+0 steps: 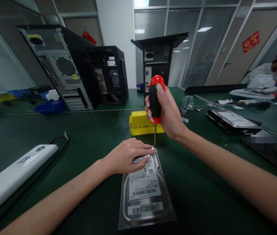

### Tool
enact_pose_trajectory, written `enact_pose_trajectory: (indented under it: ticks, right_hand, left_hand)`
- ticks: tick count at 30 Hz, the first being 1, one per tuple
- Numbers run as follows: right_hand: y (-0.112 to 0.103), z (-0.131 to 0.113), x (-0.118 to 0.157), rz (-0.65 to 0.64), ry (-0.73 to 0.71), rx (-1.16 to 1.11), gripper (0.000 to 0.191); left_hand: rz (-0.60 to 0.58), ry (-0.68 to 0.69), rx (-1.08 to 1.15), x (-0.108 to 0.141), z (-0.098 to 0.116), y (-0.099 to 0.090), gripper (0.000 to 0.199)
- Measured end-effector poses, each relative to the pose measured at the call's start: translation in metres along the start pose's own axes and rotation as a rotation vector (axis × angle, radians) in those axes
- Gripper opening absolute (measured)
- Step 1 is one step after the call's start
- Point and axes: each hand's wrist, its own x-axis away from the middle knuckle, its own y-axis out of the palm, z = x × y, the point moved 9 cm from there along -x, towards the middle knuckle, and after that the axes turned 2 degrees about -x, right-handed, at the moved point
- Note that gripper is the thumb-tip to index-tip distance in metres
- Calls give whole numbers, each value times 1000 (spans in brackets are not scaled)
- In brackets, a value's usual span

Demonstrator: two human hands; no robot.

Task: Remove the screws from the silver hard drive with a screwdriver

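Observation:
A silver hard drive (pixel 144 192) with white labels lies flat on the green table, its far end partly covered by my left hand (pixel 131 156). That hand rests over the drive's far left corner, fingers stretched toward the far right corner. Upright above that corner stands a red and black screwdriver (pixel 156 101), gripped around its handle by my right hand (pixel 169 112). Its metal shaft points straight down, and the tip meets the drive's far edge beside my left fingertips. Whether a screw sits under the tip is too small to tell.
Behind the drive is a yellow bin (pixel 138 124). Computer cases (pixel 77 65) stand at the back left and another (pixel 156 55) at back centre. A white power strip (pixel 18 173) lies left. More drives (pixel 234 120) lie right, near a person (pixel 270 71) at the far right.

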Motion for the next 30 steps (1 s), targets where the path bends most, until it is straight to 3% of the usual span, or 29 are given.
enact_pose_trajectory:
  ticks: [4,10,16,24,30]
  right_hand:
    - [-2,-1,1,43,-2,46,41]
    - [4,1,-1,-34,-5,-1,27]
    - [12,1,2,-98,-11,35,33]
    - [4,0,4,-26,-26,84,38]
    - [7,1,1,-71,9,-8,23]
  left_hand:
    - [-1,-3,1,0,0,0,34]
    - [2,4,-6,0,0,0,34]
    - [5,10,-6,-1,1,0,34]
    - [5,5,-8,-1,1,0,34]
    - [13,9,1,0,0,-1,34]
